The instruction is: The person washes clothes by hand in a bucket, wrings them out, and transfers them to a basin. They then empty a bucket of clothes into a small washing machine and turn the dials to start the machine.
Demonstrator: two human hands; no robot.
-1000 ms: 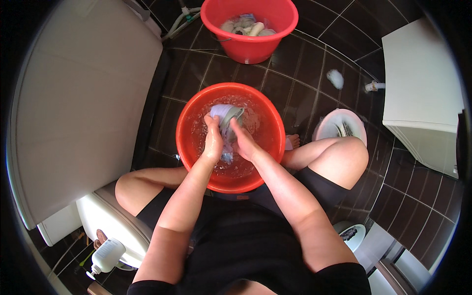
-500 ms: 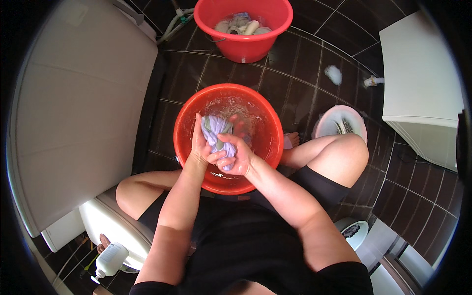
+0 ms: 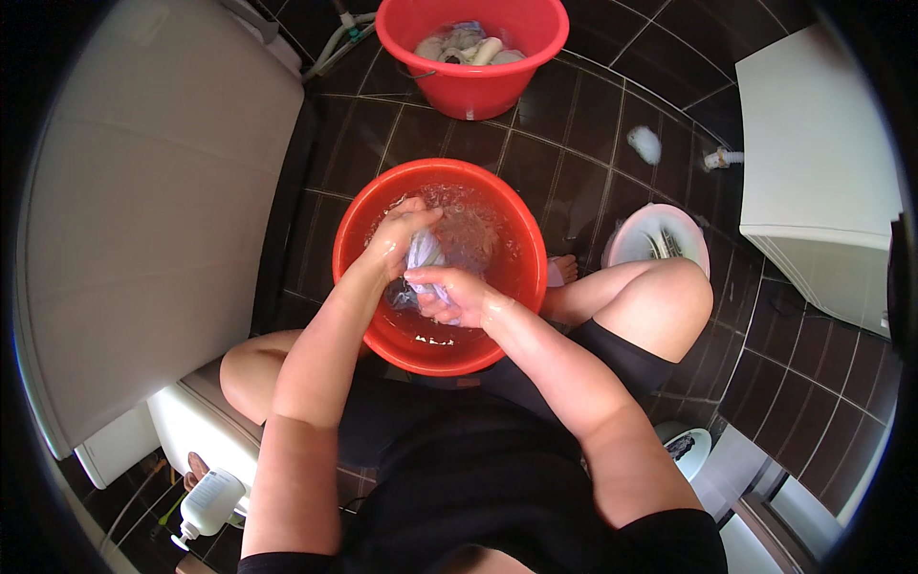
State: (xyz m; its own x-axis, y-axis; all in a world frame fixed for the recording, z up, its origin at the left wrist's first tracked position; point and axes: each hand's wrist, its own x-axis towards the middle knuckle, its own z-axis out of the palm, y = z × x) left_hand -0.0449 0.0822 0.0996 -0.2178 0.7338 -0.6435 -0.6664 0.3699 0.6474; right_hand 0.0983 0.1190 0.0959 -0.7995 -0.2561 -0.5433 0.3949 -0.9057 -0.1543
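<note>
Head view looked down on a dark tiled floor (image 3: 593, 143), hemmed by a pale tub wall (image 3: 143, 220) on the left and a white cabinet (image 3: 813, 163) on the right, with open tiles between. A second red basin (image 3: 469, 81) of laundry stood further ahead. Between the knees sat a red basin (image 3: 359, 230) of water. Over it, the left hand (image 3: 394, 241) and right hand (image 3: 454, 295) had their fingers clenched on a pale wet cloth (image 3: 423, 256), its long axis seemingly running away from the person.
</note>
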